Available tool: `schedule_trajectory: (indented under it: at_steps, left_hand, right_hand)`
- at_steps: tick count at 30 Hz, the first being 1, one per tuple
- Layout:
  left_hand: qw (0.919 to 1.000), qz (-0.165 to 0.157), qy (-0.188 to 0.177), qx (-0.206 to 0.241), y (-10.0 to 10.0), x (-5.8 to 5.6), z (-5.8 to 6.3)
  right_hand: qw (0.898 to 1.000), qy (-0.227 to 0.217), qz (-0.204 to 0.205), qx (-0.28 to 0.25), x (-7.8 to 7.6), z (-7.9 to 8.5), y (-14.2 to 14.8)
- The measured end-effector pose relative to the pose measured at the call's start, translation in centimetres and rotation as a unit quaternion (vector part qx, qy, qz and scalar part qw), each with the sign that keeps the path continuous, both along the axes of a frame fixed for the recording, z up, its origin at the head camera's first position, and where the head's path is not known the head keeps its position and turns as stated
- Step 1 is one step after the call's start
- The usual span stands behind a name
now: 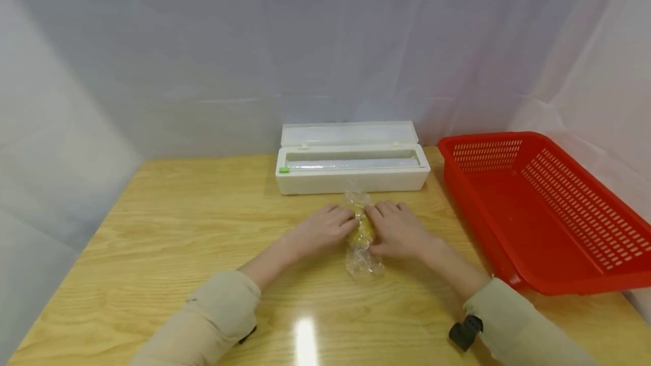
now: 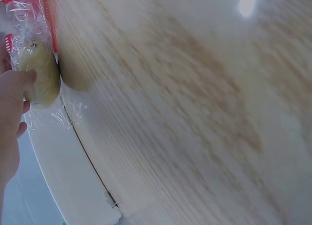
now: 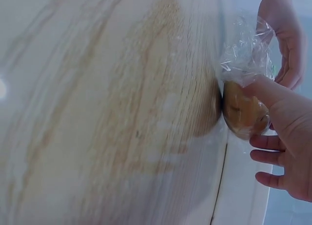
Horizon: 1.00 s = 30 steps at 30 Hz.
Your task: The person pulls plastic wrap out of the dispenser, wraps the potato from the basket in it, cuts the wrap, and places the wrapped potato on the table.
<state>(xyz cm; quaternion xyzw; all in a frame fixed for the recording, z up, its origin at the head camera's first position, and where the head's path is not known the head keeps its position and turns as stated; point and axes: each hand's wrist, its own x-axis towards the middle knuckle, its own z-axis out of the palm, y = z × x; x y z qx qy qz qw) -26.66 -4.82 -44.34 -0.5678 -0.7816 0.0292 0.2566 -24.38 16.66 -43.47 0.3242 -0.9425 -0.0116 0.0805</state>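
A yellow-brown potato (image 1: 362,234) is wrapped in clear plastic wrap (image 1: 364,264), whose loose ends stick out at the near and far sides. My left hand (image 1: 325,227) holds it from the left, and my right hand (image 1: 399,231) grips its right side. In the left wrist view, the left thumb lies against the potato (image 2: 45,81), with crinkled film around it. The right wrist view shows my right thumb over the film on the potato (image 3: 242,115), fingers on its other side. The potato stays low, close over the wooden table (image 1: 203,213).
Just beyond the hands stands a white cling film box (image 1: 351,182), lid (image 1: 351,133) raised, with a film roll (image 1: 351,164) inside and a green slider (image 1: 284,169) at its left. A red plastic basket (image 1: 488,213) occupies the right side. White cloth (image 1: 203,61) hangs behind.
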Motion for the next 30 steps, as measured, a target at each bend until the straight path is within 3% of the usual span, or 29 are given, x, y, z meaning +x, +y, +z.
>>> schedule_trajectory:
  at_steps: [4, 8, 15, 22, 27, 30]
  left_hand:
    - [0.9996, 0.012, -0.025, 0.003, 0.1, 0.3, -0.1]
    - [0.9992, 0.030, -0.027, -0.006, 0.1, 0.9, -0.1]
    - [0.9994, 0.024, 0.027, 0.000, -0.3, 1.8, 0.1]
    - [0.9927, -0.025, 0.113, -0.037, -1.0, 2.6, 0.5]
    - [0.9887, -0.043, 0.130, -0.062, -0.9, 3.1, 0.3]
    - [0.9887, -0.042, 0.125, -0.071, -0.6, 3.2, 0.2]
  right_hand:
    - [1.000, 0.005, 0.001, 0.001, 0.2, -0.2, 0.0]
    - [1.000, -0.006, 0.010, -0.013, 0.7, 0.0, 0.4]
    - [0.996, 0.019, 0.074, -0.039, 2.3, 1.1, 1.5]
    - [0.988, 0.046, 0.134, 0.063, 4.5, 1.6, 1.5]
    - [0.972, 0.121, 0.181, 0.086, 5.5, 0.2, 1.2]
    - [0.956, 0.189, 0.202, 0.094, 5.5, -0.7, 0.8]
